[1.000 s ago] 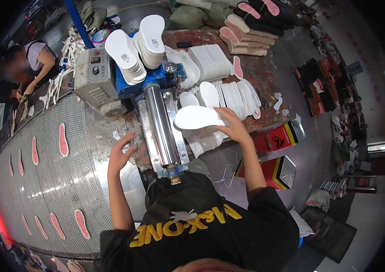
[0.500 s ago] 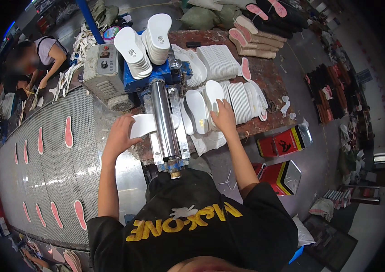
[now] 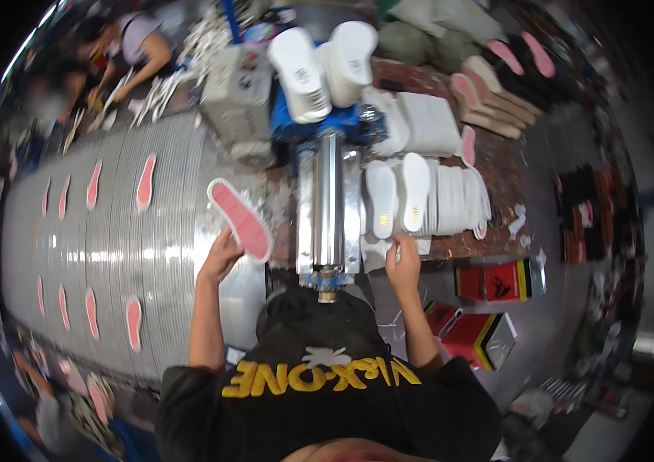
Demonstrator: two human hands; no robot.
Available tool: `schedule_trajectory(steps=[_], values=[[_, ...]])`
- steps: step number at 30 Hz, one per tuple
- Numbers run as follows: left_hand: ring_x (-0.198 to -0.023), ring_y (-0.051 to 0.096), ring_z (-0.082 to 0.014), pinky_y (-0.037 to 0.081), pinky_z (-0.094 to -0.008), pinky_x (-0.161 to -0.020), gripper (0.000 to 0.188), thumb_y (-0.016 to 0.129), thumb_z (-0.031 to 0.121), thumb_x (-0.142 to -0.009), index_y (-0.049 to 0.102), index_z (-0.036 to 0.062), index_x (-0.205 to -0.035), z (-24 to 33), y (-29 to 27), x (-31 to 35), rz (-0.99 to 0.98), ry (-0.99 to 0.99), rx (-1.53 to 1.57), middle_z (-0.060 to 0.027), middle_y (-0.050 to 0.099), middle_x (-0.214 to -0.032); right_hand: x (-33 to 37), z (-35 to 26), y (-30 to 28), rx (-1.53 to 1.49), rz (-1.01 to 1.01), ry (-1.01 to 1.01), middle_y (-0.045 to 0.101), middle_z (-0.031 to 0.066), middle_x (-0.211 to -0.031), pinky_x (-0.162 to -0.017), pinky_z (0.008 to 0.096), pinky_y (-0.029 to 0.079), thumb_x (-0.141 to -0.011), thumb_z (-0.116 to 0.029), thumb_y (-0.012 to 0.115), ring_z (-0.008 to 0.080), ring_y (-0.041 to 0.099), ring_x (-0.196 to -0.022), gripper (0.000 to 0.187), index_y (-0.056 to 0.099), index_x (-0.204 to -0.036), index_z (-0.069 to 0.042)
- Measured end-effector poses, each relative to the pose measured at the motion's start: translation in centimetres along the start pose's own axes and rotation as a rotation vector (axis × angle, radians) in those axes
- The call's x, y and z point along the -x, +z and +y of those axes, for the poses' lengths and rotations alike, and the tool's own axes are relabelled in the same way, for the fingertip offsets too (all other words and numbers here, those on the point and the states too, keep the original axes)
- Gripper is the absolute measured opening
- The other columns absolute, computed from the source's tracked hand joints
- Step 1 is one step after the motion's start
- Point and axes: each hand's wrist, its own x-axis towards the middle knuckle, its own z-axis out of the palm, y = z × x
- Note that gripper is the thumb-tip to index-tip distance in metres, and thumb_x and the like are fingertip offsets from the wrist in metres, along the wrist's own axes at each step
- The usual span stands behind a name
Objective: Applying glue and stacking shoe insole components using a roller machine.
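Note:
My left hand [image 3: 222,256] grips a pink-faced insole [image 3: 242,220] with a white rim, its pink side up, over the near edge of the mesh conveyor. To its right lies the shiny metal roller [image 3: 330,202] of a press machine. My right hand [image 3: 403,266] is closed just below the near ends of two white insoles [image 3: 414,189] that lean at the front of a row. Whatever its fingers hold, if anything, I cannot make out. Two stacks of white insoles [image 3: 300,69] stand on the machine's blue body [image 3: 319,123].
Several pink insoles [image 3: 147,181] lie spaced out on the mesh conveyor [image 3: 180,254] to the left. More white insoles [image 3: 428,123] are packed on the worn table [image 3: 500,196]. Red boxes [image 3: 494,282] sit at the right. Another person [image 3: 138,46] works at the far left.
My left hand has gone from the roller's left side to the conveyor edge, now with a pink-faced insole. My right hand has drawn back toward me from the white insoles. The view has swung left.

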Motion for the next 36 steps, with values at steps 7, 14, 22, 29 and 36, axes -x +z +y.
schedule_trajectory(steps=[7, 14, 22, 29, 36], values=[[-0.127, 0.043, -0.0265, 0.044, -0.0427, -0.096, 0.079, 0.065, 0.005, -0.079, 0.023, 0.0130, -0.145, -2.5, 4.2, -0.3, 0.068, 0.267, 0.409, -0.0117, 0.040, -0.140, 14.4, 9.5, 8.8, -0.235, -0.514, 0.387, 0.062, 0.0118, -0.067, -0.057, 0.0353, 0.047, -0.084, -0.012, 0.057, 0.0230, 0.061, -0.061, 0.013, 0.063, -0.086, -0.002], [-0.128, 0.042, -0.0256, 0.041, -0.0441, -0.098, 0.072, 0.065, 0.012, -0.082, 0.026, 0.0083, -0.142, -1.3, 5.6, 0.4, 0.135, 0.381, 0.429, -0.0093, 0.040, -0.140, 13.7, 16.8, 8.6, -0.601, -0.683, 0.927, 0.057, 0.0009, -0.064, -0.046, 0.0237, 0.035, -0.085, -0.015, 0.059, 0.0087, 0.048, -0.051, 0.012, 0.064, -0.082, -0.004], [-0.131, 0.038, -0.0308, 0.030, -0.0506, -0.108, 0.071, 0.061, 0.015, -0.083, 0.024, 0.0094, -0.143, -1.7, 5.0, 3.4, 0.225, 0.464, 0.516, -0.0122, 0.036, -0.142, 12.9, 16.8, 9.1, -0.154, -0.704, 0.670, 0.062, 0.0083, -0.068, -0.060, 0.0321, 0.047, -0.077, -0.011, 0.056, 0.0189, 0.058, -0.061, 0.012, 0.062, -0.075, -0.002], [-0.127, 0.043, -0.0319, 0.037, -0.0470, -0.103, 0.072, 0.056, 0.016, -0.089, 0.013, 0.0147, -0.146, -2.8, 4.8, 5.7, 0.267, 0.524, 0.550, -0.0137, 0.037, -0.142, 11.7, 16.9, 8.5, -0.074, -0.812, 0.490, 0.064, 0.0092, -0.071, -0.065, 0.0326, 0.048, -0.073, -0.011, 0.058, 0.0191, 0.060, -0.067, 0.014, 0.063, -0.077, 0.001], [-0.127, 0.043, -0.0341, 0.039, -0.0464, -0.101, 0.062, 0.052, 0.017, -0.089, 0.022, 0.0087, -0.143, -4.5, 3.2, 7.2, 0.293, 0.527, 0.563, -0.0151, 0.038, -0.142, 11.0, 17.6, 9.4, -0.441, -0.737, 0.963, 0.064, 0.0067, -0.072, -0.058, 0.0293, 0.046, -0.080, -0.006, 0.050, 0.0159, 0.060, -0.064, 0.015, 0.064, -0.082, -0.002]])
